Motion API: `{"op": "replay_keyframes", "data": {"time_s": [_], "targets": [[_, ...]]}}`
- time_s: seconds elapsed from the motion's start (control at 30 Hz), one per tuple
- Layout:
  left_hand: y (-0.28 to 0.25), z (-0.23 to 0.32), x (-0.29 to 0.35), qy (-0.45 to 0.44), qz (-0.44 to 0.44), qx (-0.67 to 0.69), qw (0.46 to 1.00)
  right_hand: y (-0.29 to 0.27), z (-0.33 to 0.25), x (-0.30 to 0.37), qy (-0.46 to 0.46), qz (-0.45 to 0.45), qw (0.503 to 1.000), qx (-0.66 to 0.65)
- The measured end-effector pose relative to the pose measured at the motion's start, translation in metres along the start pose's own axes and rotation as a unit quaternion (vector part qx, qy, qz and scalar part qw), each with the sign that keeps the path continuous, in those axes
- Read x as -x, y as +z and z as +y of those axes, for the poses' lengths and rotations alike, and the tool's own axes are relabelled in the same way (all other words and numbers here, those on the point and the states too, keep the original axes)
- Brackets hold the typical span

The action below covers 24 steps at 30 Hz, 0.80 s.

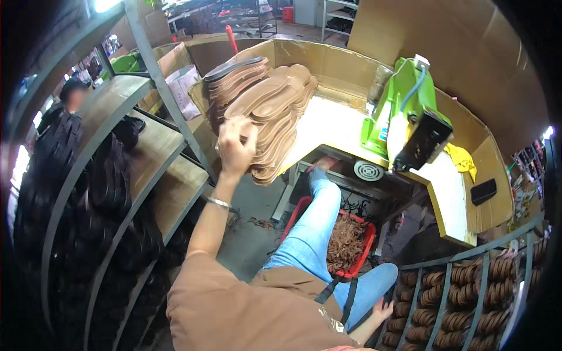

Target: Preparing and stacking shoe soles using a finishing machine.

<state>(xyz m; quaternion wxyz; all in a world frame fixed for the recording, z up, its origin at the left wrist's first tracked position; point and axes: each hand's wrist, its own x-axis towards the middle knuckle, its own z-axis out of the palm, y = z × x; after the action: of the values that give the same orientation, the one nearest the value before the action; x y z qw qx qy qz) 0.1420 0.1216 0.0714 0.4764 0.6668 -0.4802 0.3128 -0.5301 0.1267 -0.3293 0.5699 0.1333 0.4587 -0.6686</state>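
Observation:
Tan shoe insoles lie in overlapping stacks on the left part of the worktable. My left hand is at the near left edge of these stacks, its fingers curled in close to the end of an upper insole. Whatever the fingers may grip is hidden. Low by my right knee, my right hand is open with its fingers stretched out, holding nothing. A green machine with a black front part stands on the table to the right of the insoles.
A cardboard wall rims the table. On its right side are a yellow cloth and a black phone-like slab. Below, a red basket holds brown scraps. Racks stand left and right. A person is at far left.

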Motion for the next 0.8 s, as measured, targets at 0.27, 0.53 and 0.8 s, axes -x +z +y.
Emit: {"op": "replay_keyframes", "data": {"time_s": [0.27, 0.53, 0.8], "targets": [[0.078, -0.144, -0.027, -0.217, -0.070, -0.104, 0.968, 0.183, 0.020, 0.092, -0.107, -0.175, 0.924, 0.322], [-0.030, -0.039, -0.035, -0.106, 0.049, 0.106, 0.988, 0.283, 0.133, 0.194, 0.113, -0.418, 0.778, 0.454], [0.041, 0.073, 0.040, -0.157, -0.366, 0.548, 0.736, 0.327, 0.130, 0.188, 0.222, -0.525, 0.777, 0.268]]}}
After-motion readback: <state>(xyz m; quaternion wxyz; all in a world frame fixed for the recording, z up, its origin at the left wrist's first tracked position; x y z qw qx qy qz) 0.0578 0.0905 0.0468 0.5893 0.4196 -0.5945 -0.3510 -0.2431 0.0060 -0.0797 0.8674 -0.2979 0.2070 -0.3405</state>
